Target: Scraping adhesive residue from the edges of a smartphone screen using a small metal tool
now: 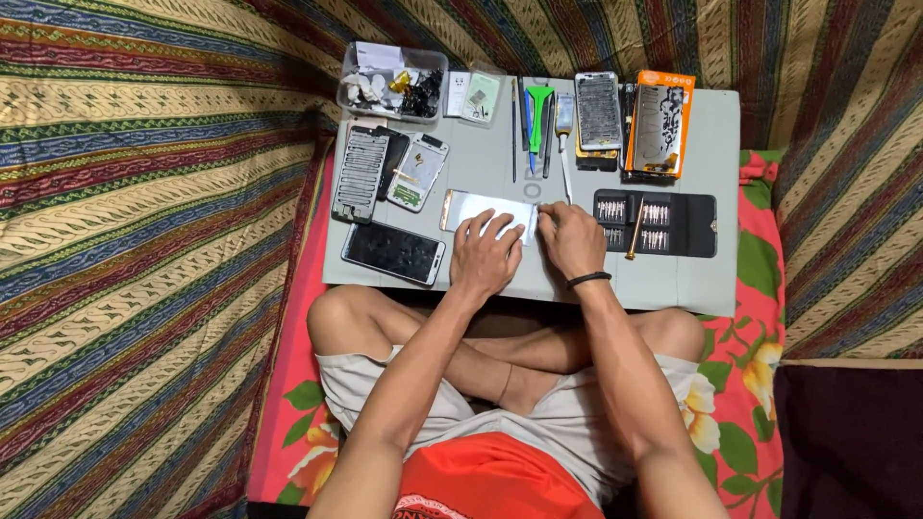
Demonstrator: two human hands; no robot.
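Sitting cross-legged behind a grey work mat (692, 279), the person has both hands on a phone (481, 207) with a gold-toned frame and a pale, shiny face, lying flat near the middle of the mat. The left hand (484, 255) is spread across the phone's lower half, fingers pressing it down. The right hand (572, 240) sits at the phone's right end with fingers curled in, as if pinching at the edge, though I can't tell whether it holds anything small there.

What could go sideways, as I see it: if that right hand levers too hard at the edge while the left pins the body, the thin panel could crack or flex. The mat overhangs the knees (no solid table shows under its near edge), so a heavy push might tip it. The open bit case (656, 223) lies just beside the right hand, and a loose driver (636, 231) lying across it could get knocked off. A dark phone (393, 253) lies near the left wrist, easy to elbow.
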